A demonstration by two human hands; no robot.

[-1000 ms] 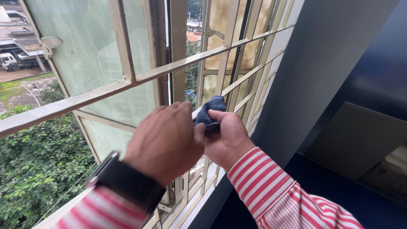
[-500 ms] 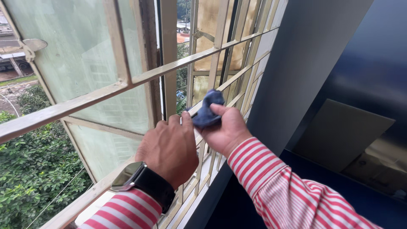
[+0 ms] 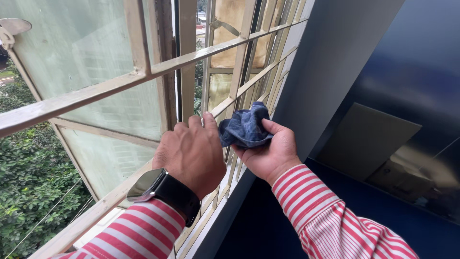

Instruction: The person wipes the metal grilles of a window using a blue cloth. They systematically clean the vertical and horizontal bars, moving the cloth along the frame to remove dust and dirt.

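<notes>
Both hands meet at a blue cloth (image 3: pixel 245 127), bunched in the right hand (image 3: pixel 269 154), touching the left hand (image 3: pixel 192 152).

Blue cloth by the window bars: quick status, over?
Right hand grips bunched blue cloth. Left hand touches its edge, against the window bars. Nothing in the way.

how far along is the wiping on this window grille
Done: nothing can be told as finished; the bars look worn and stained. In hand: the right hand grips a bunched blue cloth at the grille, the left hand beside it touching the cloth. Left: the panes look cloudy.
</notes>
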